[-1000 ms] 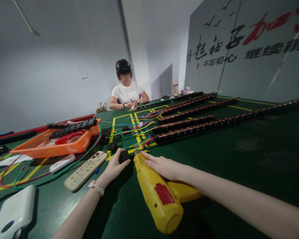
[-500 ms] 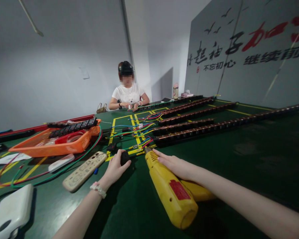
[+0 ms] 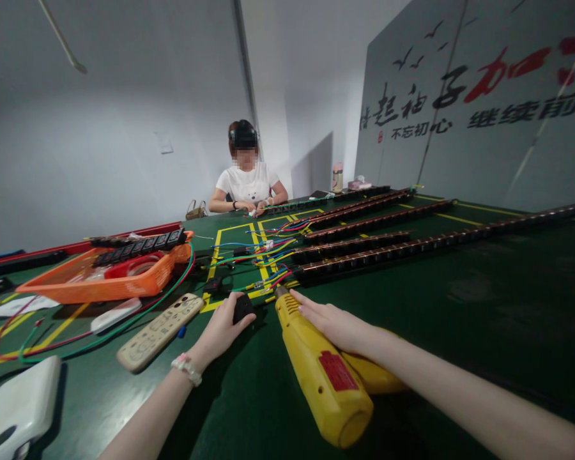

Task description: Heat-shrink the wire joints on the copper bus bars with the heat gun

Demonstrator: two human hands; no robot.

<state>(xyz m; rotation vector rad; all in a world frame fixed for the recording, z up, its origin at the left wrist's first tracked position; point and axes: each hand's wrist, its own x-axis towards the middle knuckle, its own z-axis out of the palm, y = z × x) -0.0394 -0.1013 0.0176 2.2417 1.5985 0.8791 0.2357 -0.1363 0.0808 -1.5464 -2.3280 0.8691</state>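
Observation:
My left hand (image 3: 224, 324) is closed round a small black block (image 3: 243, 308) on the green table. To its right, a yellow heat gun (image 3: 314, 364) lies on its side, its nozzle pointing at the wire ends. My right hand (image 3: 329, 317) rests along the gun's far side with fingers stretched forward, touching the body near the vents. Just past the nozzle, coloured wires (image 3: 278, 276) run from the end of a long black strip (image 3: 354, 259). A black connector (image 3: 213, 285) sits left of those wires.
At the left are an orange basket (image 3: 144, 284) with black parts, a beige remote control (image 3: 160, 332), a white device (image 3: 23, 399) and loose wires (image 3: 124, 326). More strips (image 3: 378, 218) lie at the right. Across the table sits a person (image 3: 247, 182).
The heat gun and my right hand have shifted slightly left. My left hand has moved a little right with the black block. The person's hands across the table have moved closer together.

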